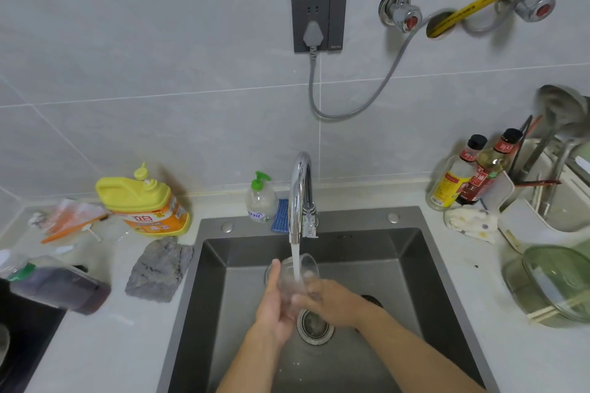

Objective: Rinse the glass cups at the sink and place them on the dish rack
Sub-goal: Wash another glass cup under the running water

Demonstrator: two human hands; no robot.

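A clear glass cup (303, 268) is tilted under the running stream from the chrome faucet (300, 195), over the steel sink (408, 268). My left hand (274, 306) cups its left side and base, thumb pointing up. My right hand (329, 303) grips it from the right, fingers on the glass. Water pours into the cup's mouth. The white dish rack (523, 226) stands on the counter at the right, with utensils in its holder.
Yellow detergent jug (143, 204), soap pump bottle (260, 199) and blue sponge (281, 215) stand behind the sink. A grey cloth (158, 268) and a lying dark bottle (60, 287) are on the left. Sauce bottles (469, 175) and a green glass lid (555, 284) are on the right.
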